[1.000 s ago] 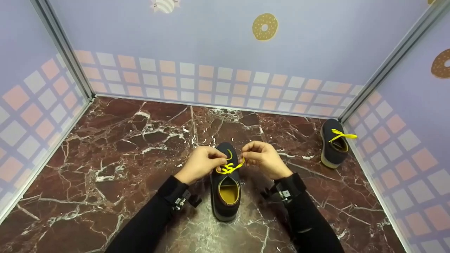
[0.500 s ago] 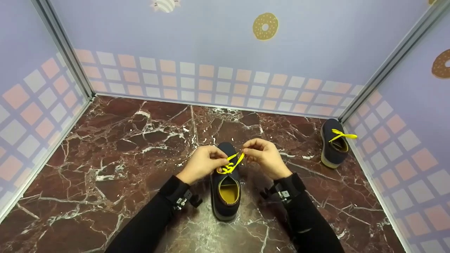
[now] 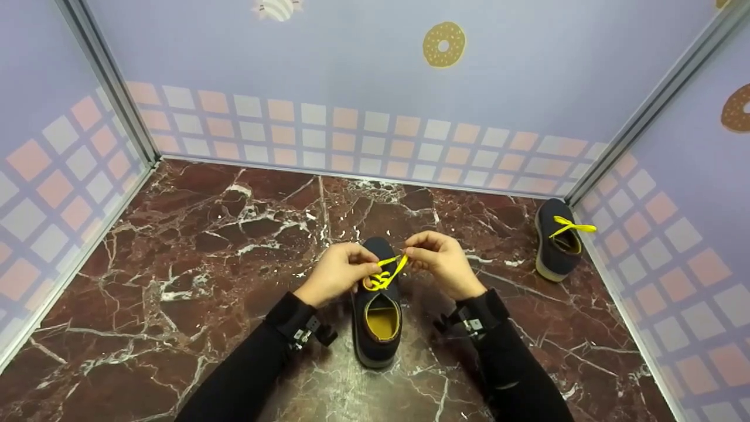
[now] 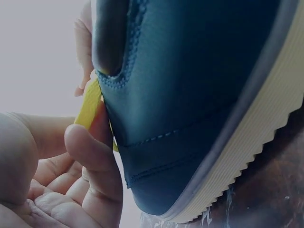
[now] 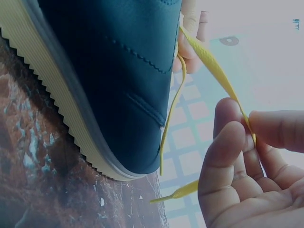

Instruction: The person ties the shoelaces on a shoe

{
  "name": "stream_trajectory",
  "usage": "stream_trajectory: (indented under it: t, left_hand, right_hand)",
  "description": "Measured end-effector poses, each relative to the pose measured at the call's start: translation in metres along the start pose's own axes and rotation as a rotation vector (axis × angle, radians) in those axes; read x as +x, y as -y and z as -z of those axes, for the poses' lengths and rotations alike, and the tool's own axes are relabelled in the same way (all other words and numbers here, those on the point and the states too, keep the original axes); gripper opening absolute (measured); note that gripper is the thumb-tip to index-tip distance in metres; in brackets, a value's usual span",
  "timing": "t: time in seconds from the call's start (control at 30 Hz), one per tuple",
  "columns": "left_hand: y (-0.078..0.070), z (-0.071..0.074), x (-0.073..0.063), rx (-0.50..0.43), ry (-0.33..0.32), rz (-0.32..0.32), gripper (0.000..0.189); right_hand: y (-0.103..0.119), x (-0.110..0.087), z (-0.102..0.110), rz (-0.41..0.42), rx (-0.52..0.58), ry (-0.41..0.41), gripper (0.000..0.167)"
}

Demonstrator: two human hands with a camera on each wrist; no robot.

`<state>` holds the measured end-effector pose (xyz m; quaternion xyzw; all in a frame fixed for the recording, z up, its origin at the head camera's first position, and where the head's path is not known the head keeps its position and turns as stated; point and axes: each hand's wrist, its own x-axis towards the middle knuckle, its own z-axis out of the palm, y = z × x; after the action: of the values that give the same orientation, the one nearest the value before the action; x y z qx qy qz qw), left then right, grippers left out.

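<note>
A dark shoe [image 3: 377,346] with a yellow inside stands on the floor, toe pointing away. Yellow laces [image 3: 382,282] cross its front. My left hand [image 3: 337,272], at the shoe's left side, pinches lace near the tongue; in the left wrist view a yellow strip [image 4: 89,107] runs to its fingertips. To the right of the toe, my right hand [image 3: 442,264] pinches a stretched length of lace [image 5: 216,71] between thumb and finger. A loose lace end [image 5: 162,156] hangs beside the toe in the right wrist view. Another tipped end [image 5: 178,191] shows past the right-hand fingers.
A matching dark shoe [image 3: 554,258] with a tied yellow bow stands at the far right by the wall corner. Pale purple walls [image 3: 351,64] with pink and white squares enclose the marbled red-brown floor [image 3: 234,264] on three sides.
My right hand has risen slightly, drawing its lace straighter. The lace end that curled above the left fingers now lies between the hands. Over the last half second, little differs.
</note>
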<state>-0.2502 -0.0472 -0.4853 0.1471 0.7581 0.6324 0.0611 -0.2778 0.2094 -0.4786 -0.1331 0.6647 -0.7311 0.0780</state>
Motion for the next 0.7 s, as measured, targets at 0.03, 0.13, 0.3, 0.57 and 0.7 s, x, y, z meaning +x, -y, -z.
stream_trajectory:
  t: [0.03,0.13,0.3,0.57,0.7]
  left_hand:
    - [0.001,0.001,0.000,-0.014,-0.006,0.006,0.014]
    - [0.005,0.003,0.002,-0.080,-0.034,0.030,0.016]
    - [0.010,0.006,0.003,-0.183,-0.131,0.085,0.018]
    - [0.012,0.008,0.005,-0.309,-0.274,-0.007,0.019]
    - [0.015,0.009,0.004,-0.274,-0.256,0.029,0.018]
  right_hand:
    - [0.000,0.000,0.000,0.002,-0.001,0.001,0.012]
    - [-0.001,0.000,0.001,0.007,-0.008,0.004,0.010]
    - [-0.001,0.000,0.001,0.011,-0.023,0.006,0.017]
    - [0.000,0.000,0.000,-0.001,-0.032,-0.001,0.022]
    - [-0.001,-0.001,0.001,-0.005,-0.030,0.001,0.015]
